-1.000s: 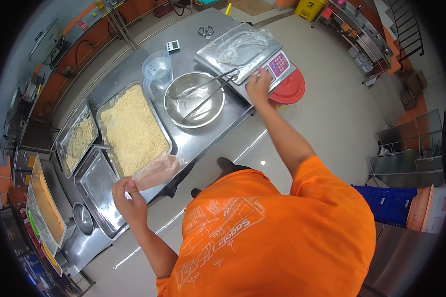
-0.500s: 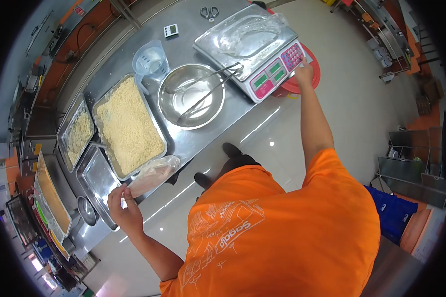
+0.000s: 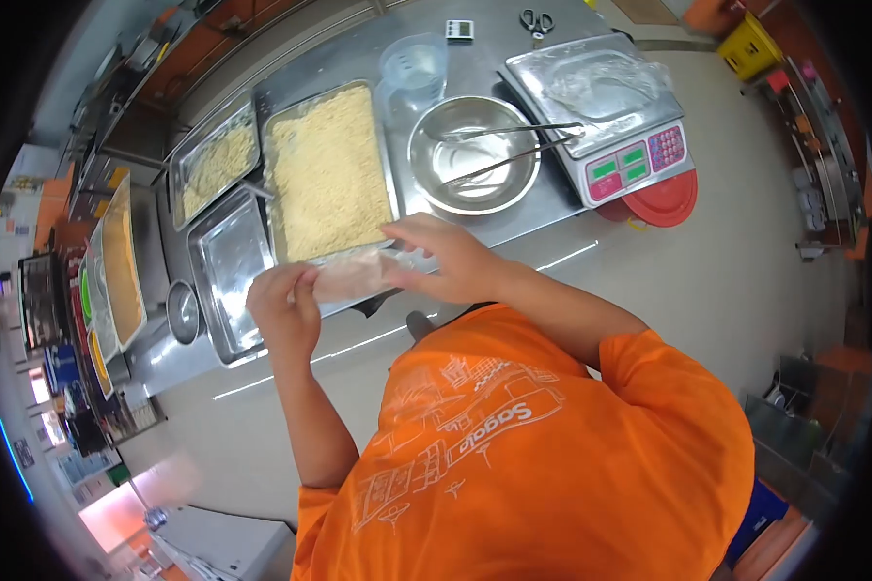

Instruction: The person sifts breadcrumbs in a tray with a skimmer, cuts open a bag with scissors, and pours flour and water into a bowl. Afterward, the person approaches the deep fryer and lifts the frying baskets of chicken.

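Clear plastic bag [image 3: 354, 276], one, thin, crumpled, drawn out between the two hands at the near edge of the steel table [image 3: 344, 58]; left hand [image 3: 286, 295], grasping the bag's left end between thumb and fingertips; right hand [image 3: 446, 259], thumb and fingers parted at the bag's other end, not clenched. Deep rectangular steel tray [image 3: 390, 184], directly behind the bag, filled with pale yellow crumbly food [image 3: 329, 169]. Shallow rectangular steel tray [image 3: 228, 276], at its left side. Smaller steel tray [image 3: 218, 172], behind that one, holding similar crumbs. Small steel bowl [image 3: 183, 312], left of the shallow tray. Long tray with an orange-brown layer [image 3: 121, 257], farther left. Round steel mixing bowl [image 3: 509, 184], right of the filled tray; steel tongs [image 3: 513, 162], one pair, lying across it, hinge end towards the scale. Clear plastic measuring jug [image 3: 415, 63], behind the bowl. Digital timer [image 3: 459, 30], white, behind the jug. Scissors [image 3: 536, 19], dark-handled, farther right. Electronic weighing scale [image 3: 572, 102], right of the bowl, three lit green displays, pink keypad, crumpled clear film [image 3: 610, 82] on its platter. Red round lid [image 3: 664, 198], below table height, beyond the scale's front corner
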A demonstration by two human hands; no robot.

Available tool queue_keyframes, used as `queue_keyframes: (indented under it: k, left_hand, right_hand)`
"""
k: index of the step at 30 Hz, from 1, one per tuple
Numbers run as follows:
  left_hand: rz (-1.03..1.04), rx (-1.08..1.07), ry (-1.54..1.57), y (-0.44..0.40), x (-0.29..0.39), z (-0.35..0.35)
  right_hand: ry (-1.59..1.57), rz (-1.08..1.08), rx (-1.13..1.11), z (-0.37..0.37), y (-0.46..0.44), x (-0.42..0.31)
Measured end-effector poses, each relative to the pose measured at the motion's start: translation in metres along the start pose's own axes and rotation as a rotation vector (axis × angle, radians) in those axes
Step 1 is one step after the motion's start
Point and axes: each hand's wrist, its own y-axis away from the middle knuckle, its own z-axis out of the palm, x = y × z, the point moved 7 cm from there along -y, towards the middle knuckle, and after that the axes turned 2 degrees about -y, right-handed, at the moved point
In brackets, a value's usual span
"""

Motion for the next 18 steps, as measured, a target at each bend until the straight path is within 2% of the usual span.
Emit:
queue_keyframes:
  k: [2,3,5,6,8,9,10,11,12,14,15,17,18]
  left_hand:
    - [-0.045,-0.021,0.005,0.002,-0.004,-0.001]
    - [-0.111,-0.084,0.107,0.006,-0.013,0.003]
    - [-0.182,-0.138,0.207,0.013,-0.024,0.005]
    - [-0.191,-0.111,0.170,0.012,-0.028,0.003]
    - [-0.210,-0.082,0.131,0.012,-0.032,0.002]
    - [-0.171,-0.061,0.119,0.011,-0.028,0.002]
    - [-0.128,-0.038,0.107,0.010,-0.024,0.001]
    - [-0.175,-0.084,0.219,0.009,-0.026,0.005]
    - [-0.175,-0.073,0.220,0.004,-0.028,0.003]
    - [-0.161,-0.059,0.142,0.004,-0.030,-0.002]
    - [-0.161,-0.064,0.143,0.006,-0.031,-0.002]
    - [-0.165,-0.185,0.226,0.004,-0.032,0.007]
    - [-0.161,-0.176,0.227,-0.001,-0.033,0.008]
  right_hand:
    - [0.016,0.013,0.030,0.016,-0.014,0.005]
    - [0.030,0.010,0.028,0.018,-0.019,0.009]
    - [0.299,-0.211,0.122,0.020,-0.030,-0.007]
    - [0.300,-0.222,0.112,0.020,-0.032,-0.016]
    - [0.132,-0.032,-0.306,0.041,-0.031,-0.021]
    - [0.133,-0.033,-0.311,0.044,-0.031,-0.017]
    - [0.263,-0.072,-0.125,0.033,-0.037,-0.011]
    - [0.394,-0.115,0.064,0.021,-0.042,-0.017]
    - [0.399,-0.124,0.060,0.020,-0.044,-0.020]
    - [0.101,0.066,-0.204,0.036,-0.037,-0.014]
    - [0.271,0.071,0.028,0.023,-0.043,-0.003]
    - [0.292,0.002,-0.006,0.027,-0.041,-0.014]
    - [0.311,-0.065,-0.047,0.029,-0.041,-0.026]
